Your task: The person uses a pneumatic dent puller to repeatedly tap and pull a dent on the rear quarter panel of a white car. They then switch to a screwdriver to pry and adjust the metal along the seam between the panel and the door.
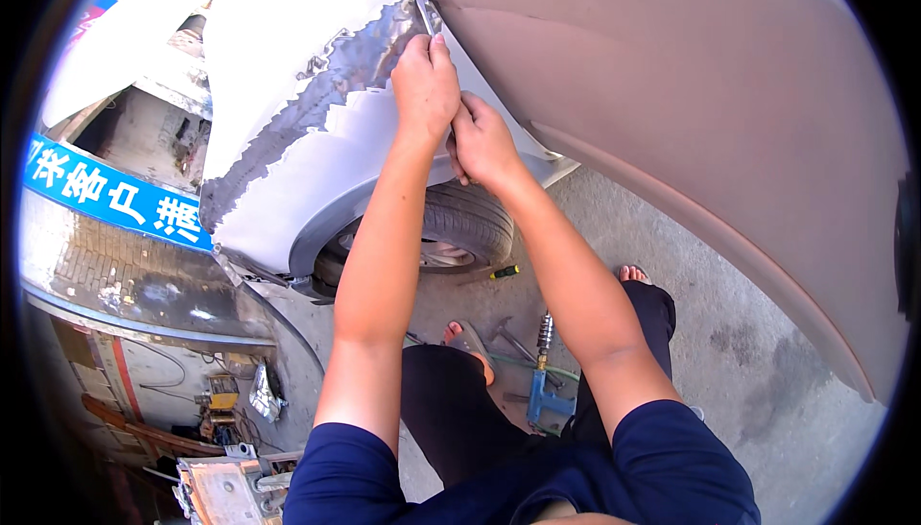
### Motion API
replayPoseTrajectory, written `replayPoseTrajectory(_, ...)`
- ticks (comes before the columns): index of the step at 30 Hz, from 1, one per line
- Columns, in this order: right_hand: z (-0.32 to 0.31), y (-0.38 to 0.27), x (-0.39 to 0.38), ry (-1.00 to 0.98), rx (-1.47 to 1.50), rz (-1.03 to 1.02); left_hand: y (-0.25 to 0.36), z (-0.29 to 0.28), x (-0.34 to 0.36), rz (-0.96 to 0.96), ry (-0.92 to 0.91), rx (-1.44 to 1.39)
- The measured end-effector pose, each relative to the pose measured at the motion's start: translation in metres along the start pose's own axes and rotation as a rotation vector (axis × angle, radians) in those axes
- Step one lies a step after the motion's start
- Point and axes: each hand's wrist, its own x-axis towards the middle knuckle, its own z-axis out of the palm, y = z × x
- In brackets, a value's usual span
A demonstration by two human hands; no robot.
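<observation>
Both arms reach ahead over the white car fender (369,141), above its wheel (470,223). My left hand (425,88) is closed round a slim, flat silver metal bar (424,12). The bar's far end reaches the gap between fender and open door (672,74), beside a rusty spot. Against the left wrist, my right hand (483,144) is closed too; what its fingers hold, if anything, is hidden. Across the fender runs a jagged strip of bare, shiny metal (369,50), with paint edges around it.
On the concrete floor near my feet lie a yellow-and-black screwdriver (505,273), a hammer (515,341) and a blue air tool (544,395) with a green hose. A blue banner (115,194) hangs at the left. Below it, a welding-type machine (225,487) stands beside cables.
</observation>
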Motion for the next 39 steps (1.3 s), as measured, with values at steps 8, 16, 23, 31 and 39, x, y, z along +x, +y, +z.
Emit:
replayPoseTrajectory(8, -0.004, -0.053, 0.021, -0.136, -0.069, -0.137, 0.046, -0.042, 0.04, -0.032, -0.017, -0.353)
replayPoseTrajectory(16, -0.004, -0.007, -0.017, 0.008, -0.051, 0.033, 0.022, -0.014, -0.019, -0.169, -0.083, -0.2)
replayPoseTrajectory(23, -0.01, 0.007, -0.019, -0.035, 0.104, -0.005, 0.022, -0.002, -0.02, -0.154, -0.094, -0.173)
replayPoseTrajectory(31, -0.018, 0.017, -0.02, 0.06, -0.159, 0.128, -0.002, 0.016, -0.035, -0.245, -0.185, -0.362)
replayPoseTrajectory(39, -0.025, 0.006, -0.015, 0.236, -0.674, -0.06, 0.009, 0.029, -0.035, -0.333, -0.14, -0.614)
